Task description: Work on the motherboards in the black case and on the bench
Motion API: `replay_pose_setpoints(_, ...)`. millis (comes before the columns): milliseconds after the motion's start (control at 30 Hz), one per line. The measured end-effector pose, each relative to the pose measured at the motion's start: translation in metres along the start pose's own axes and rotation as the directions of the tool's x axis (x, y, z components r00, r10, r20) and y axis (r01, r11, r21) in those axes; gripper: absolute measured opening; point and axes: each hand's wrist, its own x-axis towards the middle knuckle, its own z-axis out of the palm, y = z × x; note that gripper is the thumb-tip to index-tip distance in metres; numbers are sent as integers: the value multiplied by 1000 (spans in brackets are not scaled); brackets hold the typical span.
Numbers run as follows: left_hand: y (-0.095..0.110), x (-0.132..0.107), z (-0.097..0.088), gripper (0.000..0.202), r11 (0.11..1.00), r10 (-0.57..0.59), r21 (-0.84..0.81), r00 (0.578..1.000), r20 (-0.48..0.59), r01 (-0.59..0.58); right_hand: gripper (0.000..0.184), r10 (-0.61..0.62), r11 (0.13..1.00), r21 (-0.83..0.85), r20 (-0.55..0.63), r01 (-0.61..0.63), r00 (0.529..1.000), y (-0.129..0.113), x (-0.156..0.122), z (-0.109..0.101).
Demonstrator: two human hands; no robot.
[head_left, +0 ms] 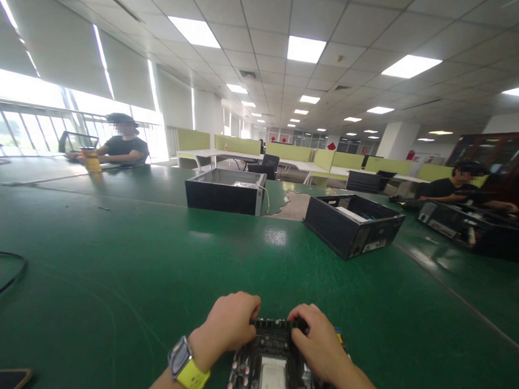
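Note:
A black computer motherboard [273,370] with a silver processor in its middle lies on the green table [131,280] at the bottom edge of the view. My left hand [230,325], with a yellow-strapped watch on the wrist, is curled over the board's far left edge. My right hand [317,340] is curled over the far right edge, fingertips pressing on the board's top rim. Both hands are closed on the board.
Two open black computer cases stand farther back, one [225,191] at centre, one [353,224] to the right. A third case [468,226] sits by a seated person at far right. Another person sits at back left. A black cable [1,281] lies left; a phone [2,377] at bottom left.

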Motion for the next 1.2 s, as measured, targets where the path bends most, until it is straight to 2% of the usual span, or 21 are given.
replay_pose_setpoints(767,4,-3,-8,15,1000,-30,-4,1000,0,30,11,6,1000,-23,-12,-7,1000,1,1,1)
replay_pose_setpoints(967,2,-3,-4,18,1000,-18,-2,1000,-20,18,15,9,1000,7,-4,-9,1000,-3,0,-1)
replay_pose_setpoints(1200,3,-3,-8,20,1000,-26,-14,1000,4,26,17,16,1000,-6,11,-16,1000,-5,-1,-3)
